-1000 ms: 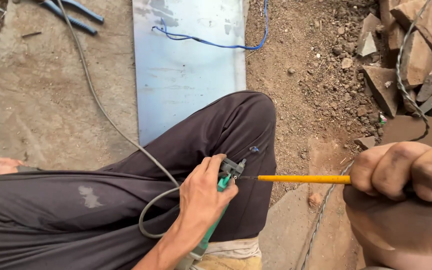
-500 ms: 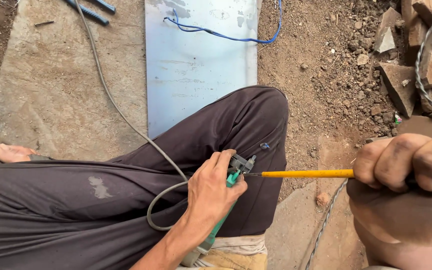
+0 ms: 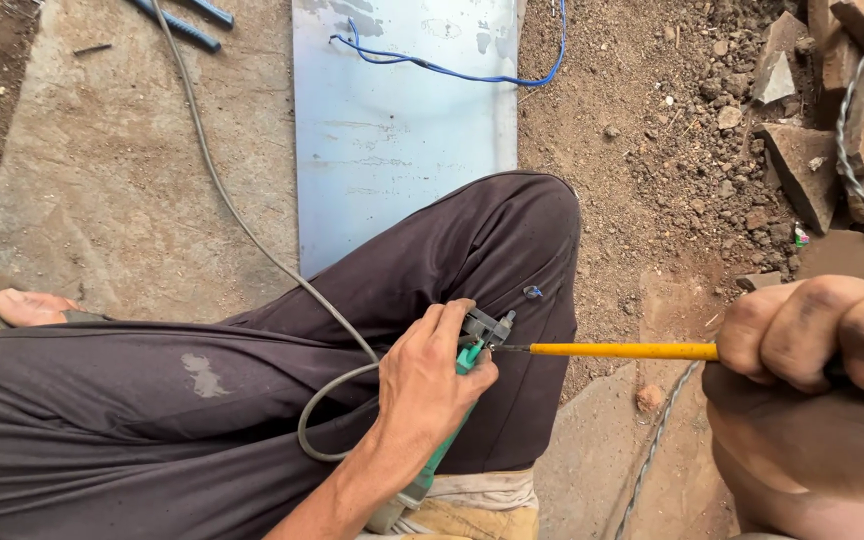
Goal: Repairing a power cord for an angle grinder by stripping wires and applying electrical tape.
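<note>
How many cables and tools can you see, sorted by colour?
Blue thin wire: 1
Grey cable: 1
Green-handled electrode holder in left hand: 1
Yellow-coated rod in right hand: 1
Dark blue bars: 2
Total: 6

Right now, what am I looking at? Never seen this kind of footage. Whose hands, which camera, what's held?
One camera, worn on a person's head, looks down at their own lap and hands. No machine is involved. The left hand grips a green-handled holder with a grey cable running from it. The right hand holds a yellow rod whose tip meets the holder's clamp. The person sits with dark trousers over a bent knee, one bare foot out to the side. On the ground lie a pale metal sheet, a blue wire, dirt and broken bricks.
</note>
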